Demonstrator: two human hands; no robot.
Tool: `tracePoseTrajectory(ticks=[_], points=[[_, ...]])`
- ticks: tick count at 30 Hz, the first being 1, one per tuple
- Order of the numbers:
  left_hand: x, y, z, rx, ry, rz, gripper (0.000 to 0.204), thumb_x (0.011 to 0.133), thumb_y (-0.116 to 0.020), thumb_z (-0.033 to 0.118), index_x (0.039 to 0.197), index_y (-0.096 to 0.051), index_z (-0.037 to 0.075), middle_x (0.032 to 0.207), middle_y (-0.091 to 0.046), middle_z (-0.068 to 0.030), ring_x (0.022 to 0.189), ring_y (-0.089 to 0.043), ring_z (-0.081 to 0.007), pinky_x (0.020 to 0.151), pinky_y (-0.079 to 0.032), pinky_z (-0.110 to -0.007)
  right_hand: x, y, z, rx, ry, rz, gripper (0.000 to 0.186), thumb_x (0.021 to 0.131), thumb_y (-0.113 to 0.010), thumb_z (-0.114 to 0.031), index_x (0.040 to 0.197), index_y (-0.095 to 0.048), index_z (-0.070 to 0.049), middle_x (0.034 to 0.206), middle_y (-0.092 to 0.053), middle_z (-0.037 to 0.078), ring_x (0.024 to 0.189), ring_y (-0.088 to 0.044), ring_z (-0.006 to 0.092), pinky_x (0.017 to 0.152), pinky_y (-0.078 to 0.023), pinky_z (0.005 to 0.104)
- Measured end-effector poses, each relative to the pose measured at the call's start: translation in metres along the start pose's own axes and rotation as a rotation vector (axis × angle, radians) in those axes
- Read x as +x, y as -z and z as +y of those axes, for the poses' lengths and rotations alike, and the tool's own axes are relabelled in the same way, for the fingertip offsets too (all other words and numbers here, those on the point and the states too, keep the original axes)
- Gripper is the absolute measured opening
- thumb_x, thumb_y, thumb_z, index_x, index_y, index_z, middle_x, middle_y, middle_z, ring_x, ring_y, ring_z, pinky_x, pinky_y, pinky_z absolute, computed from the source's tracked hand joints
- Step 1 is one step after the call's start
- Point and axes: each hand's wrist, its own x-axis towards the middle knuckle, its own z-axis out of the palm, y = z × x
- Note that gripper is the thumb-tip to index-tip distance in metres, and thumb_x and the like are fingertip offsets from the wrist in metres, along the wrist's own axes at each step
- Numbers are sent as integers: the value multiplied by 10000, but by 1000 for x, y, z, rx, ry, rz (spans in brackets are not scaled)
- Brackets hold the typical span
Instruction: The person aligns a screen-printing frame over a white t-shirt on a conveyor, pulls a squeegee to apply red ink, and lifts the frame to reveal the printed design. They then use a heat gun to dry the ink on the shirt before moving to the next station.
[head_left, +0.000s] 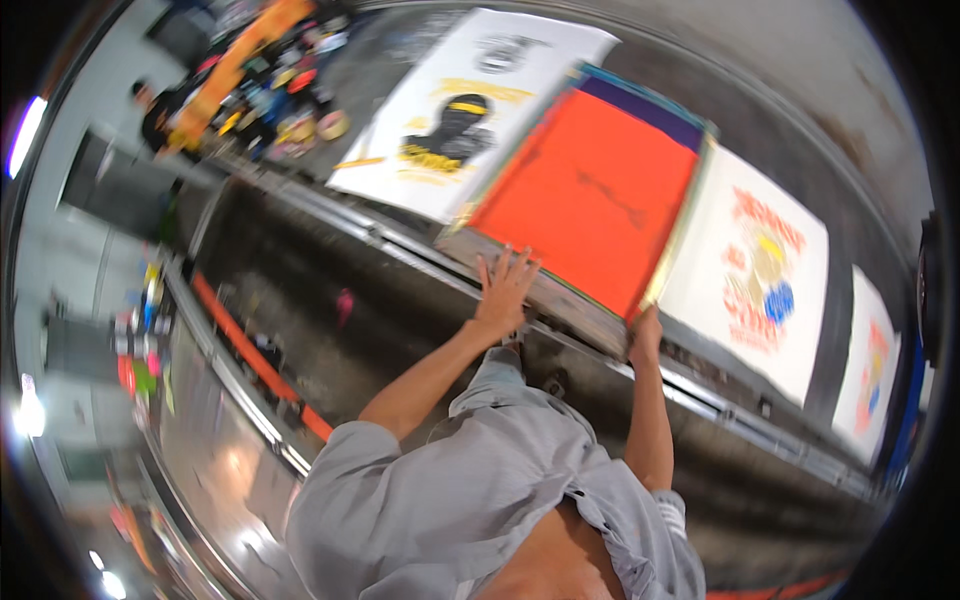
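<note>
A screen printing frame (590, 190) with an orange-red face and a dark purple band at its far end lies tilted across the long table. My left hand (507, 285) rests at its near left edge, fingers spread out and the palm down. At the near right corner, my right hand (645, 330) is closed round the frame's edge. To the left lies a white printed sheet (400, 190) with a black and yellow figure. Another white sheet (700, 290), printed in red, yellow and blue, is beside the frame's right edge.
A metal rail (400, 245) runs along the table's near edge. Far left on the table stand many ink containers (290, 100). One more printed sheet (868, 370) lies at the far right. Behind, a person (160, 115) is near the table's end. An orange-edged bench (260, 355) is at left.
</note>
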Motion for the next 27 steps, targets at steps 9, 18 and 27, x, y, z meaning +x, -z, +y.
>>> tracePoseTrajectory(ticks=[9, 18, 27], points=[[-35, -11, -19, -1827, 976, 22, 578, 732, -532, -64, 1297, -496, 56, 1150, -609, -89, 1043, -598, -251, 958, -479, -399, 5, -8, -6, 79, 137, -39, 464, 1052, -402, -497, 699, -441, -198, 557, -372, -39, 484, -348, 117, 469, -266, 318], [-57, 52, -109, -2120, 1057, 239, 451, 706, -553, -4, 1152, -569, 60, 1100, -628, -68, 1050, -600, -239, 930, -488, -429, -77, -107, 1, -54, 61, -64, 450, 1045, -415, -529, 820, -515, -153, 642, -453, -24, 495, -442, 136, 464, -380, 314], [-48, 78, -321, -2013, 1085, 345, 90, 832, -574, 74, 891, -638, 51, 788, -669, -91, 641, -631, -228, 621, -545, -413, -104, -352, 26, -683, 357, -81, 541, 1044, -385, -408, 1012, -677, 46, 946, -707, 249, 840, -688, 446, 687, -536, 508]])
